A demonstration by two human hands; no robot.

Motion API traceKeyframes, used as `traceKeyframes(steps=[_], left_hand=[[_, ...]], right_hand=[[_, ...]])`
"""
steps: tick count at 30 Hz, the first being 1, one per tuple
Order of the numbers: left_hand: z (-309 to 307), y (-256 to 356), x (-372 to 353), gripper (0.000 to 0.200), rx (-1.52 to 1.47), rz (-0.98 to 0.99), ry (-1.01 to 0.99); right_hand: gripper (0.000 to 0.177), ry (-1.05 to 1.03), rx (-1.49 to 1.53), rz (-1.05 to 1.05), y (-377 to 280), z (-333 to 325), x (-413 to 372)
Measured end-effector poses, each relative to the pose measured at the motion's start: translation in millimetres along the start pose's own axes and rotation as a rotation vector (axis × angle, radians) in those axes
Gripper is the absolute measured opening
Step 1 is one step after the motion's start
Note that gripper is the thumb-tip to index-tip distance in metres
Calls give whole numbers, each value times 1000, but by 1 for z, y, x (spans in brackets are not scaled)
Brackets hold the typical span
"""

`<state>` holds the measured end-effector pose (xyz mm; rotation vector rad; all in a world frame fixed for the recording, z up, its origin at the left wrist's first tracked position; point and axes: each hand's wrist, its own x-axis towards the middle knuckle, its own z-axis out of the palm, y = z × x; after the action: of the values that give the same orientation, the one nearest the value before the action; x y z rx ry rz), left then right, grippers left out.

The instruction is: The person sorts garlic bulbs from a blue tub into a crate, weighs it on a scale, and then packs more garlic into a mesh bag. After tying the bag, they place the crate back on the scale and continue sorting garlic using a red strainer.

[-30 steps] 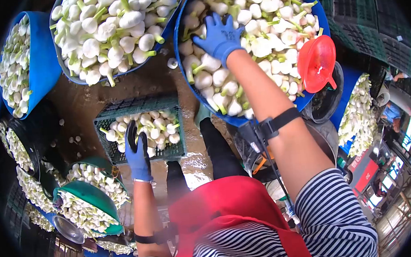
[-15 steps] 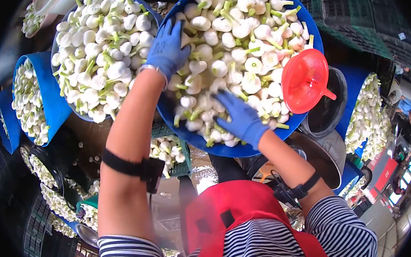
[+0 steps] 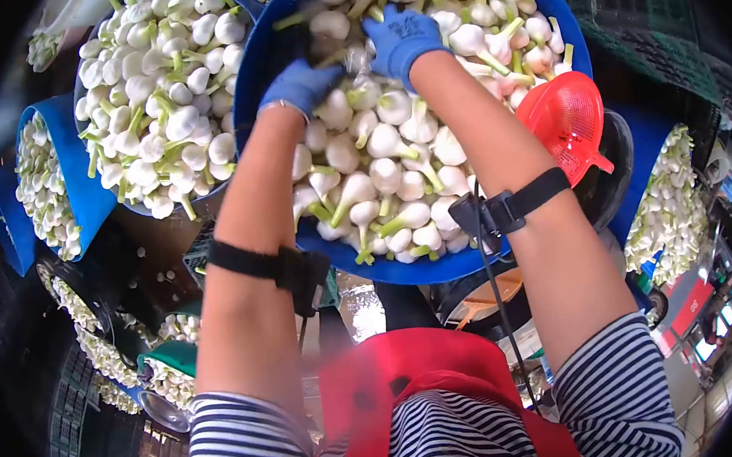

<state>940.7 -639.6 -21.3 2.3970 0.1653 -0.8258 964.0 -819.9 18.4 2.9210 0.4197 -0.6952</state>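
Note:
Both of my hands wear blue gloves and reach into a large blue tub (image 3: 464, 268) filled with white garlic bulbs (image 3: 385, 175) with short green stems. My left hand (image 3: 301, 86) is at the tub's left side, its fingertips down among the bulbs and hidden. Over the upper middle of the same tub, my right hand (image 3: 403, 38) touches bulbs with its fingers partly spread; the tips go in between them. Water shows between the two hands. A red strainer (image 3: 566, 122) with a handle rests at the tub's right rim.
Left of the tub stands another full container of garlic (image 3: 162, 98). Farther left is a tilted blue barrel (image 3: 87, 177) with garlic, and another blue barrel of garlic (image 3: 661, 205) is at the right. A dark bucket (image 3: 623, 157) sits beneath the strainer. Cables hang from my forearm straps.
My right hand has moved from the tub's near side up to its upper middle. My left hand has shifted slightly down, its fingers now deeper. The view has shifted a little.

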Motion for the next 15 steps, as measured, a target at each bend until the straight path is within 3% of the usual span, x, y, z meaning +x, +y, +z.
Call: traceKeyframes(steps=[1, 2, 3, 5, 6, 7, 9, 11, 15], left_hand=[[10, -4, -15, 87, 93, 239, 211], [1, 16, -40, 90, 173, 59, -10], [-2, 26, -61, 80, 145, 4, -117], [26, 14, -98, 65, 76, 198, 131], [31, 16, -109, 59, -66, 303, 249], [31, 17, -130, 58, -1, 359, 173], [59, 6, -167, 54, 118, 547, 237], [75, 2, -199, 58, 62, 517, 273], [82, 11, -171, 58, 208, 390, 191]], right_hand=[[57, -17, 25, -14, -4, 5, -6], [54, -16, 0, -55, -8, 13, -14], [50, -14, -25, -99, -13, 22, -26], [30, 169, 8, -173, -24, 37, -67], [29, 99, 42, -151, -26, 36, -77], [29, 12, 85, -130, -30, 34, -94], [30, -150, 252, -56, -35, 29, -126], [34, -245, 263, 4, -39, 24, -140], [42, -161, 344, 159, -28, 59, -125]])
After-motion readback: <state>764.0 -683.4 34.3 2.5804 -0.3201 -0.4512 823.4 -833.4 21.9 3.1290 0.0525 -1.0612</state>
